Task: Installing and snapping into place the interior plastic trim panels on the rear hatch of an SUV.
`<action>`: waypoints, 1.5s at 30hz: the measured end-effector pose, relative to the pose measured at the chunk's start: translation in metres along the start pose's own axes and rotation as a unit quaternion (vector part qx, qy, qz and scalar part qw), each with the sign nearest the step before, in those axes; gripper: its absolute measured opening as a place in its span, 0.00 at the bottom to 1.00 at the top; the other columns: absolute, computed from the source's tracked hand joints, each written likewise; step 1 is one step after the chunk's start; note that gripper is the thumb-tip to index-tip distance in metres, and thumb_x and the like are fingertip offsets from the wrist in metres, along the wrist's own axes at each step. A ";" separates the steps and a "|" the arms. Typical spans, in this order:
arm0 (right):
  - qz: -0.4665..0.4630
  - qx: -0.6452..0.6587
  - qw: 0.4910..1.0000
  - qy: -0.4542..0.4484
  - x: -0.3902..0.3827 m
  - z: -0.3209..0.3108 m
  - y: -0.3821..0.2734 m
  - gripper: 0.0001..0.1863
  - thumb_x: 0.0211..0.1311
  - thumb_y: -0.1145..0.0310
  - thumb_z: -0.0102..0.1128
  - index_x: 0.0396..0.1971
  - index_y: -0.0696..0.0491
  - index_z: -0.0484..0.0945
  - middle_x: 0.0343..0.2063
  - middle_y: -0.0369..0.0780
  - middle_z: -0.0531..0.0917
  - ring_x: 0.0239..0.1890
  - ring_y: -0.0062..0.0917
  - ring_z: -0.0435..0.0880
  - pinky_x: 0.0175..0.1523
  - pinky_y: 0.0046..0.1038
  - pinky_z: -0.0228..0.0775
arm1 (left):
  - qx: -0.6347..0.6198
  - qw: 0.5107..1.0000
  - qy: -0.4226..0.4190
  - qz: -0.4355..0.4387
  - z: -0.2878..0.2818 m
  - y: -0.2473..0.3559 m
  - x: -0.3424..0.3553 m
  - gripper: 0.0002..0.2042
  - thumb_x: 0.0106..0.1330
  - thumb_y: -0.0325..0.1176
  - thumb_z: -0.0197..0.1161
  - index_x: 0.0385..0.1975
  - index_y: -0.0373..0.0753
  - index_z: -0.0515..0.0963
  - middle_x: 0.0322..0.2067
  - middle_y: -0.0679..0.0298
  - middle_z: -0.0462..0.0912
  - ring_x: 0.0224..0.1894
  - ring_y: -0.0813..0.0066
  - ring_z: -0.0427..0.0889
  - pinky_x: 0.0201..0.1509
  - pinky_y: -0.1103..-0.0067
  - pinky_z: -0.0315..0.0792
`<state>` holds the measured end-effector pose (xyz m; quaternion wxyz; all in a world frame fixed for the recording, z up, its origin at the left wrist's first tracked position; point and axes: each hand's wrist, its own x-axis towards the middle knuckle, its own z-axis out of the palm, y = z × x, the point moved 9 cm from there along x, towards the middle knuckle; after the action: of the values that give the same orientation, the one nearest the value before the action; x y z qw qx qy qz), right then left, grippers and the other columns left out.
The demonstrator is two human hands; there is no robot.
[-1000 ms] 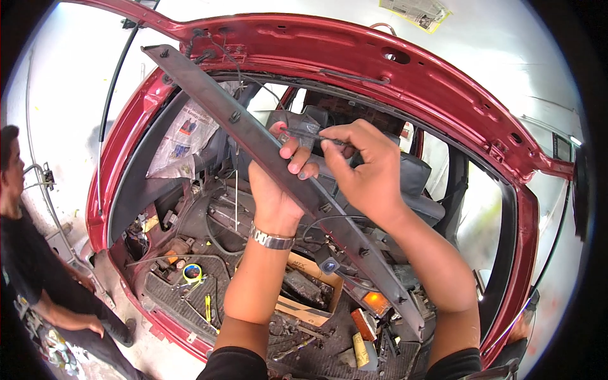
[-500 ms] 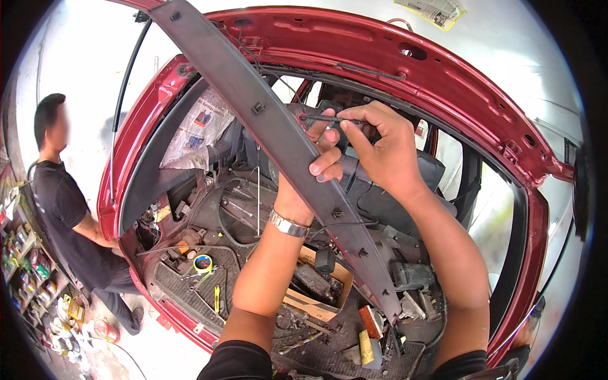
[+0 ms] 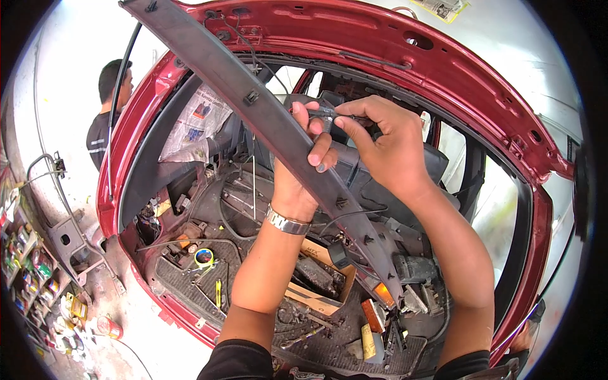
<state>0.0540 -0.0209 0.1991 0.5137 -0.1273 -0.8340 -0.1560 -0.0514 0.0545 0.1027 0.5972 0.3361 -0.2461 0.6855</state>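
A long dark plastic trim panel with clips along it slants across the view, from upper left down to the car's cargo floor. My left hand, a metal watch on its wrist, is closed around the panel's edge, several fingertips showing over its face. Between the upper fingers of that hand lies one end of a thin black rod-like piece. My right hand pinches the other end between thumb and forefinger. Fingers partly hide this piece, so its exact kind cannot be made out.
The red raised tailgate arches overhead. On the cargo floor lie an open cardboard box with dark parts, a tape roll, a yellow cutter and orange-lens lamps. Another person stands left, beyond the strut.
The panel's upper end has shifted left and slightly up in view. Both my hands keep their grips on the panel and black piece. The other person has moved farther back, behind the strut.
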 end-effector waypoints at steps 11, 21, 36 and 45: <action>-0.017 0.007 0.999 0.032 -0.003 -0.007 -0.002 0.06 0.58 0.79 0.70 0.36 0.57 0.87 0.30 0.43 0.87 0.31 0.34 0.88 0.38 0.29 0.77 | 0.048 0.997 0.003 0.055 0.023 -0.001 -0.007 0.14 0.82 0.45 0.54 0.52 0.40 0.71 0.32 0.68 0.80 0.17 0.85 0.72 0.18 0.86 0.65; -0.051 0.002 0.998 0.036 -0.002 -0.013 -0.010 0.06 0.57 0.81 0.70 0.34 0.57 0.87 0.32 0.41 0.89 0.32 0.34 0.88 0.38 0.29 0.79 | 0.041 0.998 -0.025 0.032 0.028 -0.004 -0.009 0.15 0.83 0.43 0.50 0.53 0.37 0.73 0.34 0.66 0.82 0.20 0.83 0.72 0.23 0.84 0.69; 0.030 -0.027 0.986 -0.163 -0.076 -0.039 -0.028 0.40 0.65 0.56 0.70 0.71 0.59 0.65 0.61 0.55 0.77 0.58 0.49 0.78 0.63 0.44 0.70 | -0.115 0.992 -0.057 0.020 -0.029 -0.003 -0.001 0.16 0.83 0.44 0.50 0.54 0.39 0.76 0.36 0.66 0.80 0.25 0.79 0.73 0.28 0.78 0.70; 0.254 -0.155 0.880 -0.370 -0.202 -0.075 -0.008 0.46 0.60 0.53 0.73 0.73 0.55 0.61 0.59 0.57 0.76 0.56 0.52 0.79 0.60 0.50 0.71 | -0.201 0.976 -0.087 -0.010 -0.020 -0.008 -0.004 0.17 0.83 0.44 0.50 0.52 0.36 0.78 0.35 0.63 0.81 0.24 0.77 0.74 0.27 0.78 0.70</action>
<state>0.2011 -0.0685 0.0490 0.1637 -0.4613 -0.8675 -0.0890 -0.0467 0.0681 0.0864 0.6358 0.2697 -0.4262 0.5843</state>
